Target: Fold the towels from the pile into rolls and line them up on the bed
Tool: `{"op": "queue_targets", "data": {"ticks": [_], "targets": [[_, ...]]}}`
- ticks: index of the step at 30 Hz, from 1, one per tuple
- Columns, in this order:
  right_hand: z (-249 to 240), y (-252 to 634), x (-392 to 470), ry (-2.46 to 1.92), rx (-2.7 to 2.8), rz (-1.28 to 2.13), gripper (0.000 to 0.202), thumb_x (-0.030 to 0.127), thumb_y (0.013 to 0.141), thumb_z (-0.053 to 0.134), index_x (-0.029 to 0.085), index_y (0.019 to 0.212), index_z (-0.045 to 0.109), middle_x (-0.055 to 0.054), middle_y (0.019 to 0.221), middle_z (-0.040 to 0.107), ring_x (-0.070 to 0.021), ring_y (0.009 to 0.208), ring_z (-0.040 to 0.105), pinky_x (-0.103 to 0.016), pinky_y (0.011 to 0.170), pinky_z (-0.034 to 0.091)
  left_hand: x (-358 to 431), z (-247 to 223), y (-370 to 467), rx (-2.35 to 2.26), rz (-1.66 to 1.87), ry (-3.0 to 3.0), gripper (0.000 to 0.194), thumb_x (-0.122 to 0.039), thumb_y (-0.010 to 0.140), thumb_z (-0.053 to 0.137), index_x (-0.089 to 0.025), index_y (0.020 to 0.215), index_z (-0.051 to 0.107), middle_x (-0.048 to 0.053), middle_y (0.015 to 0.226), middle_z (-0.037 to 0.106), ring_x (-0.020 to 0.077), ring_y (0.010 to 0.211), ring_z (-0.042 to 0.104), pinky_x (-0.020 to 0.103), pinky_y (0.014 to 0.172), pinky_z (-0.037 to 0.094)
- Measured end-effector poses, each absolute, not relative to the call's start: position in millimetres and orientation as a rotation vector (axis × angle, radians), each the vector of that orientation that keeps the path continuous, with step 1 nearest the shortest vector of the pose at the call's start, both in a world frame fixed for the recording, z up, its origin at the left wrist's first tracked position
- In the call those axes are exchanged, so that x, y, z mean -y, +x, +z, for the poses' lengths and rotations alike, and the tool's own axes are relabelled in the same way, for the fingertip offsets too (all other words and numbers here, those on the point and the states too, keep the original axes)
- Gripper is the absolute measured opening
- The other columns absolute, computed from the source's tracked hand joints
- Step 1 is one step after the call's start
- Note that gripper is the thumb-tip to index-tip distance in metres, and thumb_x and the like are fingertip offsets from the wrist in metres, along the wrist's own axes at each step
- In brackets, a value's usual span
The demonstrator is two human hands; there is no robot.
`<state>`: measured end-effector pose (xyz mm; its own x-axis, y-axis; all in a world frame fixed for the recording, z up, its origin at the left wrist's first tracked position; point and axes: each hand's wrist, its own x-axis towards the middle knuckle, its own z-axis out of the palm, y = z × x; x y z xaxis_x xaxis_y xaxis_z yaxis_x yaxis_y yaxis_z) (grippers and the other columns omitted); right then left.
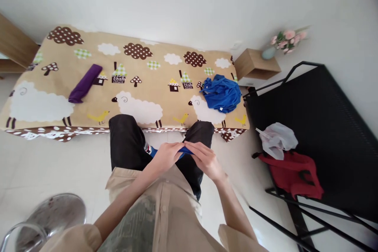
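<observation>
My left hand [168, 156] and my right hand [206, 159] meet in front of my lap, both with fingers closed on a piece of blue cloth [186, 150]. The cloth hangs down behind my left hand, and its full shape is hidden. On the bed ahead, a crumpled blue cloth [223, 93] lies to the right. A purple rolled or folded cloth [85, 84] lies at the left of the bed, apart from both hands.
The bed [159, 75] has a sheep-patterned cover. A stool [56, 216] stands at lower left. On the right, a black-framed rack [310, 106] carries a red bag [295, 175] and a plastic bag [277, 139]. A wooden box shelf [254, 65] holds a flower vase [268, 52].
</observation>
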<state>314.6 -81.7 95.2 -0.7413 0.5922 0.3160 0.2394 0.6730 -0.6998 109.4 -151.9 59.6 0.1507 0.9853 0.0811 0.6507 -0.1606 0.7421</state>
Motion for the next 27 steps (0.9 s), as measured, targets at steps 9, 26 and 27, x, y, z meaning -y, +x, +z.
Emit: {"op": "queue_targets", "data": {"ticks": [9,26,27], "targets": [[126,347,51,-0.913,2.185,0.62,0.024,0.032,0.099,0.066,0.046,0.113,0.08,0.0,0.092,0.081,-0.0297,0.079,0.079,-0.051,0.072,0.067,152,14,94,-1.654,0.713,1.89,0.031,-0.015,0.099,0.055,-0.022,0.124,0.071,0.008,0.109,0.078,0.0224,0.096,0.076,0.032,0.086,0.059],[125,455,10,-1.42,1.527,0.077,0.052,0.062,0.091,0.071,0.011,0.094,0.08,-0.015,0.09,0.08,-0.0348,0.088,0.078,-0.054,0.089,0.063,214,-15,-19,-1.69,0.776,2.236,0.024,-0.026,0.103,0.05,-0.022,0.109,0.073,0.007,0.102,0.077,0.0187,0.088,0.075,0.026,0.077,0.059],[123,458,10,-1.432,1.558,0.084,0.05,0.06,0.092,0.071,0.011,0.095,0.08,-0.015,0.091,0.08,-0.0334,0.088,0.078,-0.052,0.089,0.063,218,-13,-25,-1.656,0.763,2.257,0.026,-0.026,0.104,0.048,-0.023,0.113,0.073,0.007,0.103,0.077,0.019,0.091,0.075,0.027,0.081,0.06]]}}
